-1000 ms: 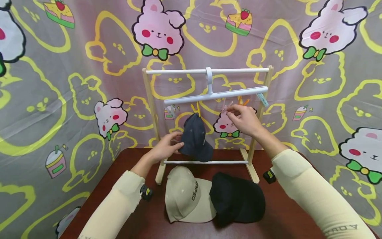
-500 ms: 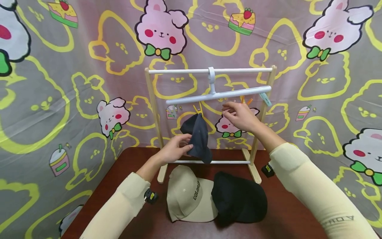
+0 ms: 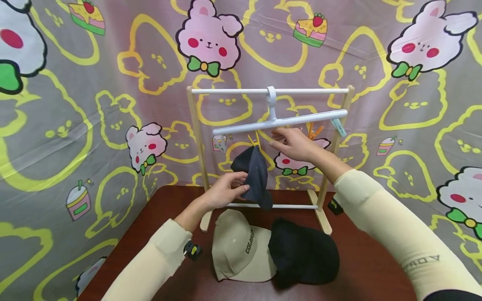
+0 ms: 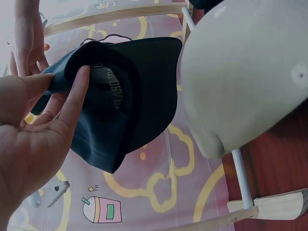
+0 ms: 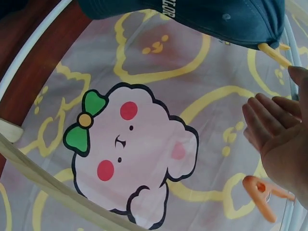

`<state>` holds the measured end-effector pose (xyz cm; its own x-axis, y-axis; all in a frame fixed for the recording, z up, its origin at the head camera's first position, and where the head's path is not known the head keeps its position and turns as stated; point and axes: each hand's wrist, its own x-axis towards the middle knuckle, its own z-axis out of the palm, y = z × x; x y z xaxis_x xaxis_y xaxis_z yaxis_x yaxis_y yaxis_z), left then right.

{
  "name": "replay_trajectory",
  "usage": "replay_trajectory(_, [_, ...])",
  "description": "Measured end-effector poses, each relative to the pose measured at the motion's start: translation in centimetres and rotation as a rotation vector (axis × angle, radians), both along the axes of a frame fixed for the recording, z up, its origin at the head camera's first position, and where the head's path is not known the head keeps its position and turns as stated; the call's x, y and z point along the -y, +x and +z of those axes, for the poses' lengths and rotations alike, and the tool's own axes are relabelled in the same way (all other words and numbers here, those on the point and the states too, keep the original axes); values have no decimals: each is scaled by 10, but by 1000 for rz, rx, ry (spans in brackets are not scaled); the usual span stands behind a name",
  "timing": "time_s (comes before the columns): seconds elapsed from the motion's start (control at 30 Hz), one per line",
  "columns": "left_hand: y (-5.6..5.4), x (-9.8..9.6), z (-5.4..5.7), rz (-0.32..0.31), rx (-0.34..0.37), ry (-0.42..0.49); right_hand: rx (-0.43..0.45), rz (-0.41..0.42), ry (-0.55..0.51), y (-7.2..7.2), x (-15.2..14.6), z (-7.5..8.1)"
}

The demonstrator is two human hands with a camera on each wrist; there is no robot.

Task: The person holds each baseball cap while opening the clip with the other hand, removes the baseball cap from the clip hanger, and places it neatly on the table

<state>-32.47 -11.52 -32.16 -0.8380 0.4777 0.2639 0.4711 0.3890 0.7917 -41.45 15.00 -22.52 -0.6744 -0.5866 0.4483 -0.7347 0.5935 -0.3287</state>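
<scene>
A dark navy cap (image 3: pixel 257 177) hangs by its upper edge from a yellow clothespin (image 3: pixel 254 140) on the white hanger (image 3: pixel 278 122). My left hand (image 3: pixel 225 190) holds the cap's edge at its left side; the left wrist view shows a finger inside the cap (image 4: pixel 108 110) and the thumb outside. Beside the yellow clothespin, below the hanger bar, is my right hand (image 3: pixel 295 145), its fingers extended. In the right wrist view the right thumb is close to the end of the yellow clothespin (image 5: pixel 275 55); whether they touch I cannot tell.
The hanger hooks over a wooden rack (image 3: pixel 196 138) with white rods. An orange clothespin (image 3: pixel 314 131), a blue-green one (image 3: pixel 339 126) and a grey one (image 3: pixel 221 144) also hang there. A beige cap (image 3: pixel 241 246) and a black cap (image 3: pixel 304 253) lie on the brown table (image 3: pixel 158 234).
My right hand has moved left along the hanger, from the pink clothespin towards the yellow one. My left hand has shifted right and turned the navy cap, so its inside shows.
</scene>
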Motion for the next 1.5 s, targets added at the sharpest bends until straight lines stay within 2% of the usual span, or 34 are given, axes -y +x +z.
replay_trajectory(0.27, [4, -6, 1, -9, -14, -44, -37, -50, -93, -2, 16, -3])
replay_trajectory(0.4, [6, -8, 3, 0, -25, -57, -115, -64, -87, -1, 31, -3])
replay_trajectory(0.6, [8, -11, 6, -20, -28, -49, -213, -140, -75, 1, 46, -5])
replay_trajectory(0.77, [8, -13, 6, -40, -15, -30, -268, -132, -83, 0, 50, -8])
replay_trajectory(1.1, [9, -14, 3, -71, -13, -11, -280, -192, -96, 2, 56, -14])
replay_trajectory(1.2, [10, -10, 4, -84, -38, -21, -287, -192, -107, 2, 57, -16])
replay_trajectory(1.33, [8, 1, 5, -34, -84, -41, -296, -198, -114, 0, 55, -16])
replay_trajectory(1.43, [6, 13, 4, 17, -28, 18, -290, -203, -129, -1, 52, -15])
replay_trajectory(1.5, [4, 20, 4, 51, 23, 88, -274, -199, -150, -1, 50, -14])
